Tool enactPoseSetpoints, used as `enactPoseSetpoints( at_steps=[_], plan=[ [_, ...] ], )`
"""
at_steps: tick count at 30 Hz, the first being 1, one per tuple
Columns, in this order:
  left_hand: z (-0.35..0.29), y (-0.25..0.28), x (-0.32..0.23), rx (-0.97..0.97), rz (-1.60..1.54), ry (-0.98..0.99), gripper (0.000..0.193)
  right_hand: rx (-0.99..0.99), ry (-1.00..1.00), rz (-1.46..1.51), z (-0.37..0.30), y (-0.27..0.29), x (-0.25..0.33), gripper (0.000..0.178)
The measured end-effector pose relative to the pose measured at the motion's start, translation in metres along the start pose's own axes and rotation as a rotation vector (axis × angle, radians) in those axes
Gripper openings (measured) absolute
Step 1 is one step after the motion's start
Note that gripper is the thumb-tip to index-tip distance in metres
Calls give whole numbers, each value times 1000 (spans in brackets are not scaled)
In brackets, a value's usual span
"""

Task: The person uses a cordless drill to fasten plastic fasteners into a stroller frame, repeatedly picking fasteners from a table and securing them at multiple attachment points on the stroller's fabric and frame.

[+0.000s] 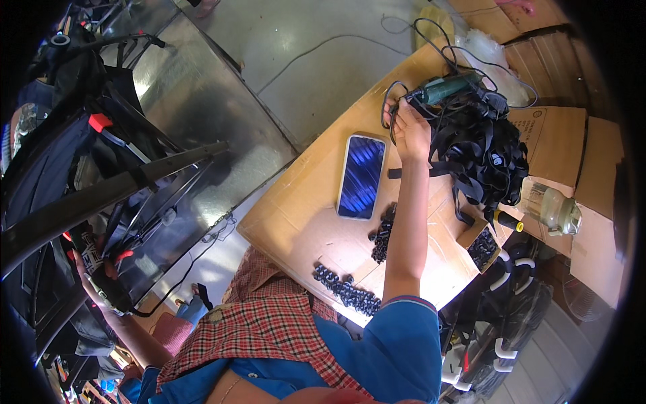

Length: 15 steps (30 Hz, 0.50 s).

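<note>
At the far left, my left hand (86,275) is closed round a black corded electric screwdriver (108,286), beside the dark tubes of a folded stroller-like frame (134,176). My right hand (410,131) reaches over the cardboard-topped table (303,195). Its fingertips are pinched together at the black end of a dark green cylindrical power tool (449,87), where a black cable loops past. What they grip is too small to make out. A phone (362,177) in a pale case lies left of my right forearm. Black webbing straps (481,148) heap up right of that hand.
Small black parts lie in rows (346,291) along the near table edge and in a pile (383,236) beside my forearm. An open box (482,248) holds more. A yellow-ended black tool (508,220), a clear jar (553,207) and cartons (548,145) stand right. A metal surface (202,101) lies left.
</note>
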<state>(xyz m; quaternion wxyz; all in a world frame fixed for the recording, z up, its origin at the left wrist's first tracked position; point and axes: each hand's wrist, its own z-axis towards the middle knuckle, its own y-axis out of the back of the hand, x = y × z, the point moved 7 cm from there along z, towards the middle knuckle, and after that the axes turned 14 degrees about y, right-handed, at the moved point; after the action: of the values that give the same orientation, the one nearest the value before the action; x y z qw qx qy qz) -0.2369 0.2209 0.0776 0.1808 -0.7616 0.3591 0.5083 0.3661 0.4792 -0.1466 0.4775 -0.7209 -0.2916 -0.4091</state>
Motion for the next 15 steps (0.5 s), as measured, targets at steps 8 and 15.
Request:
enactPoseSetpoints(
  at_steps=[8,15],
  plan=[
    [-2,0,-1,-88,26,-92,52,57,242,-385,0,-2,6,18],
    [5,3,3,58,-38,37,58,-46,301,-320,0,4,1,17]
  ],
)
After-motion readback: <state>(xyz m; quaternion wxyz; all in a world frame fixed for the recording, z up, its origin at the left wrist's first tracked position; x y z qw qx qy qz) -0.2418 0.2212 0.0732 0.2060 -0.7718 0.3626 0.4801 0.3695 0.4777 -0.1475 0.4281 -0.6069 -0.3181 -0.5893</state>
